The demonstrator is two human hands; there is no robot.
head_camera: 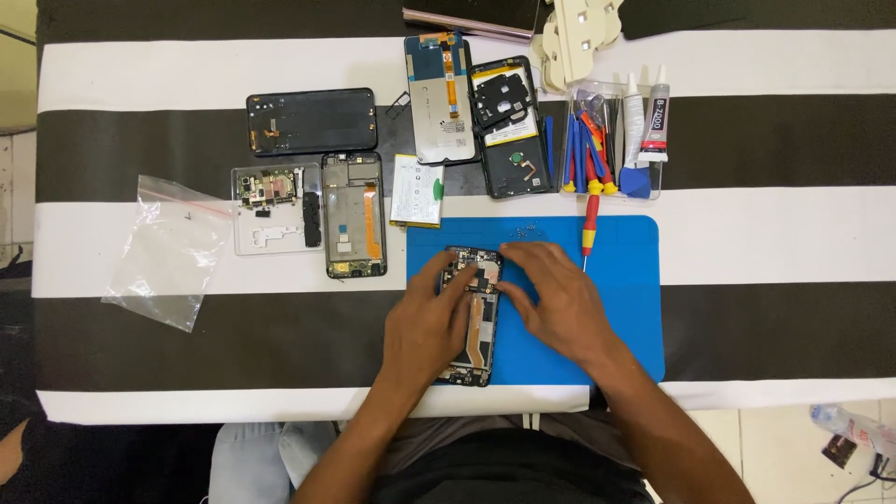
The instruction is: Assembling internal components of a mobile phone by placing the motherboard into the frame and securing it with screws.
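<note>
1. An opened phone (pixel 471 317) with its back off lay on a blue mat (pixel 625 308), near the mat's left edge.
2. The left hand (pixel 425 327) lay on the left side of the phone. Its fingers were curled over the phone's edge, holding it flat on the mat.
3. The right hand (pixel 555 299) touched the top part of the phone. Its fingertips were pinched close together there. I could not tell if they held a small part.
4. A red and yellow screwdriver (pixel 590 229) lay on the mat, just beside the right hand.
5. Some tiny screws (pixel 525 230) sat on the mat above the phone.
6. Behind the mat stood a clear box of blue and red tools (pixel 597 149) with two glue tubes (pixel 646 117).
7. More phone parts lay on the striped table (pixel 793 233): a black back cover (pixel 313 121), a phone frame (pixel 355 215), a battery (pixel 416 191) and a screen (pixel 441 98).
8. An empty plastic bag (pixel 163 252) lay well apart on the left.
</note>
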